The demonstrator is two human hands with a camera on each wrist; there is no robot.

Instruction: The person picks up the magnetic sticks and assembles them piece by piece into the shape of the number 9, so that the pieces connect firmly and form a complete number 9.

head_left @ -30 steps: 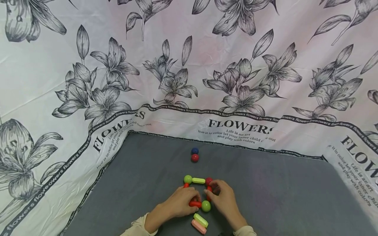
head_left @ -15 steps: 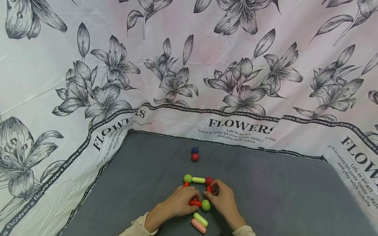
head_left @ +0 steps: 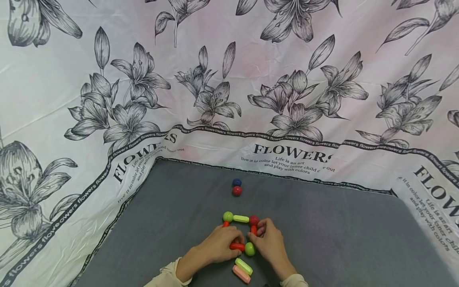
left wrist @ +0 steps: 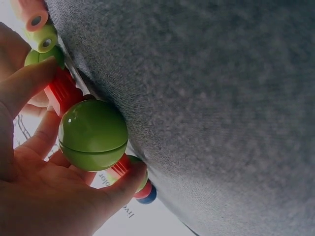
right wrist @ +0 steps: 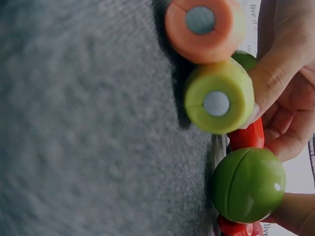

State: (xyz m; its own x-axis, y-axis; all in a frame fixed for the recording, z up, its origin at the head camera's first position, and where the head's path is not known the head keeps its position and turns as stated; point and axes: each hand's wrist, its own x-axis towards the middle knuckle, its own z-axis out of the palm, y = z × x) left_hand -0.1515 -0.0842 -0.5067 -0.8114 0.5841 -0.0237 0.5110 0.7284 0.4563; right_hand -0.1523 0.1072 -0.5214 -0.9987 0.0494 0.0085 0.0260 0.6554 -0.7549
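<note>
In the head view, balls and short rods form a four-sided frame. My left hand (head_left: 224, 244) holds the near red rod (head_left: 236, 246) between thumb and fingers; another fingertip touches the left red rod (head_left: 226, 224). The green ball (left wrist: 93, 135) joining those rods sits inside that hand in the left wrist view, hidden from the head camera. My right hand (head_left: 269, 241) pinches the right-side red rod (head_left: 254, 230), which runs between a red ball (head_left: 254, 220) and the near green ball (head_left: 250, 249). A yellow-green rod (head_left: 241, 219) links the red ball to the far green ball (head_left: 228, 217).
Just in front of the frame, a loose yellow-green rod (head_left: 244, 266) and a pink rod (head_left: 242, 274) lie side by side. Farther back are a blue ball (head_left: 237, 182) and another red ball (head_left: 237, 191). Flower-printed cloth (head_left: 287, 159) borders the grey tabletop (head_left: 340, 235).
My right fingers have slid slightly toward me along the right red rod, so the red ball shows more fully. The left hand keeps its place.
</note>
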